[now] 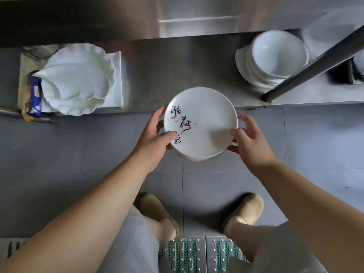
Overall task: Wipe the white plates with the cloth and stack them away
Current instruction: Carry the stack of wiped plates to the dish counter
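**You hold a stack of white plates (pixel 204 123) in both hands at the front edge of the table (pixel 167 75).**

Left hand (pixel 155 142): your thumb lies on the left rim beside the lettering, and your fingers (pixel 160 115) curl round the far edge, clamped on the stack. Right hand (pixel 250 142): your thumb presses the right rim and your fingers are curled round and under it, also clamped. The top plate faces up, roughly level, with black brush characters and pink petals on its left half; further rims show beneath its near edge. The stack's far edge overlaps the table, and the rest hangs over the grey floor (pixel 78 154). Well to the left, scalloped dishes (pixel 78 79) sit on the table with a blue packet (pixel 34 97) touching them. Well to the right is a pile of bowls (pixel 275 58), with a dark pole (pixel 315 64) crossing in front.
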A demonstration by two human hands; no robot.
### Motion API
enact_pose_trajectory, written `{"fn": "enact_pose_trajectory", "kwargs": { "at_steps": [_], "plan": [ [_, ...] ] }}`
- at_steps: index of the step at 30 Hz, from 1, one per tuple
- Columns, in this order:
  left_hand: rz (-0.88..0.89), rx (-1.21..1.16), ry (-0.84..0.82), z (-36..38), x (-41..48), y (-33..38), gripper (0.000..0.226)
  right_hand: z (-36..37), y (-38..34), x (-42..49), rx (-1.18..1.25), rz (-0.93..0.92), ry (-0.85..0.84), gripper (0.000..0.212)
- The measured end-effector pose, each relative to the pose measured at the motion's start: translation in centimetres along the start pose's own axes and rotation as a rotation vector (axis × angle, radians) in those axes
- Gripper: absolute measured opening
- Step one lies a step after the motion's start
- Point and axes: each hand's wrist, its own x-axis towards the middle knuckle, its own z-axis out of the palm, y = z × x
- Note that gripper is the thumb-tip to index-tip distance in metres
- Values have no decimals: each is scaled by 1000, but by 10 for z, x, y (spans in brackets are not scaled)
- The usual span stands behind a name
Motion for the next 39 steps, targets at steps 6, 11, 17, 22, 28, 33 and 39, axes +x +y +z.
{"fn": "enact_pose_trajectory", "kwargs": {
  "at_steps": [6,11,17,22,28,33,39],
  "plan": [
    [18,-7,31,6,112,-44,67,6,66,116,24,-7,4,43],
    [50,-32,53,8,205,-65,67,17,86,206,44,-17,36,38],
    [87,-50,80,10,283,-60,68,25,83,284,-17,-71,55,35],
    [101,-53,101,3,312,-55,70,36,77,318,3,-15,54,33],
    [89,-8,103,-5,332,-49,70,49,75,337,71,36,32,25],
    [113,13,88,-11,346,-50,73,54,77,355,68,-30,5,37],
    [94,200,106,-14,333,-50,84,52,66,343,-219,-66,-15,52]
  ]
}}
